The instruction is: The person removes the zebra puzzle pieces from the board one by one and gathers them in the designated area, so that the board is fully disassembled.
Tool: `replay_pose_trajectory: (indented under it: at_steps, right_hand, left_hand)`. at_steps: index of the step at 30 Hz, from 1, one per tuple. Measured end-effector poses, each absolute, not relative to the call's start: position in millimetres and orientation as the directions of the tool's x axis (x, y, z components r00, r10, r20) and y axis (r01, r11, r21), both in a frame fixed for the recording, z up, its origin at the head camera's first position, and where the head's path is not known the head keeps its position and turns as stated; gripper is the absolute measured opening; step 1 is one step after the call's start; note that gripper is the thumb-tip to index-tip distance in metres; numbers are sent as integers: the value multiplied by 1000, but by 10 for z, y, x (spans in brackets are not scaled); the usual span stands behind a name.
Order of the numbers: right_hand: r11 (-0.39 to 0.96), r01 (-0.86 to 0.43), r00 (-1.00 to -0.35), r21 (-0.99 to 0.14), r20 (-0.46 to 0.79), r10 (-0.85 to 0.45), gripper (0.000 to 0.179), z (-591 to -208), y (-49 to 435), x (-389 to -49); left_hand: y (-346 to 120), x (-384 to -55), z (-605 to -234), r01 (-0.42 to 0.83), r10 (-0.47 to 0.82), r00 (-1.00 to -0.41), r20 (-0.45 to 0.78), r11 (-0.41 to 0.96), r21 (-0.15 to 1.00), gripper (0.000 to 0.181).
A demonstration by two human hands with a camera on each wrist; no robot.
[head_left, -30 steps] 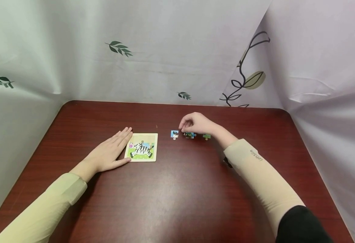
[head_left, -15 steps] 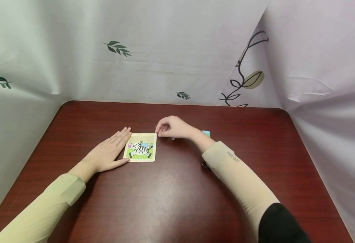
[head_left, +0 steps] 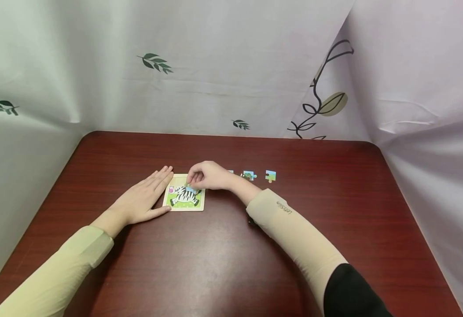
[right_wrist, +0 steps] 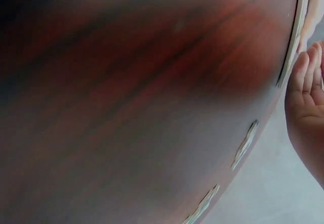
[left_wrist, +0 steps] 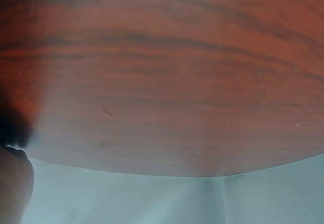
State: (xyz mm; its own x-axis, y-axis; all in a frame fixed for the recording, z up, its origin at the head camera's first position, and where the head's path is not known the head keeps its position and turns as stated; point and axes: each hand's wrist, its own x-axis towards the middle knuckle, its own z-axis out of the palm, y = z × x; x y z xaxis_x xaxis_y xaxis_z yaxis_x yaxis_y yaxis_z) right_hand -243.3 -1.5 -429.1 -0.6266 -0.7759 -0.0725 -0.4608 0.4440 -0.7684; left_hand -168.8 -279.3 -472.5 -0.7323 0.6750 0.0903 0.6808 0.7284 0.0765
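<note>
A small square jigsaw tray [head_left: 184,210] with a pale rim lies flat on the table, showing a zebra picture [head_left: 185,198]. My left hand [head_left: 142,200] is spread flat along its left side, fingers straight, fingertips and thumb at the rim. Over the upper right part of the tray is my right hand [head_left: 209,175], thumb and fingers pinched together on a puzzle piece that the fingertips mostly hide. In the right wrist view, its curled fingers [right_wrist: 305,80] appear beside the tray's edge [right_wrist: 292,47].
Right of the tray lie loose puzzle pieces: one blue-green piece [head_left: 270,175], another [head_left: 249,175] beside it, and one partly hidden behind the right wrist. The brown table [head_left: 215,255] meets a pale leaf-print curtain [head_left: 200,88] at the back.
My right hand has moved left from the loose pieces to over the tray, its fingers staying pinched. The left hand stays at the tray's side.
</note>
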Motion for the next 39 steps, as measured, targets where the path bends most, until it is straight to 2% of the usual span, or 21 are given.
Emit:
replay_pose_trajectory:
  at_steps: [16,23,32,39]
  right_hand:
    - [426,-507,-587,-749,-61,-807,12,-4338,-395,-2404]
    - [473,-535,-609,-700,-68,-790,13,-4385,-469,-2414]
    - [545,-606,-601,-579,-116,-791,21,-4341,-503,-2364]
    - [551,-609,-599,-571,-123,-791,23,-4342,-509,-2359]
  left_hand:
    - [-2805,-1681,-4730,702,692,-711,125,709,63,93]
    - [-2796,-1684,-4726,692,686,-721,96,719,68,95]
    - [-2786,-1677,-4718,686,680,-727,92,725,65,94]
    - [-2780,-1687,-4721,684,679,-729,81,727,62,94]
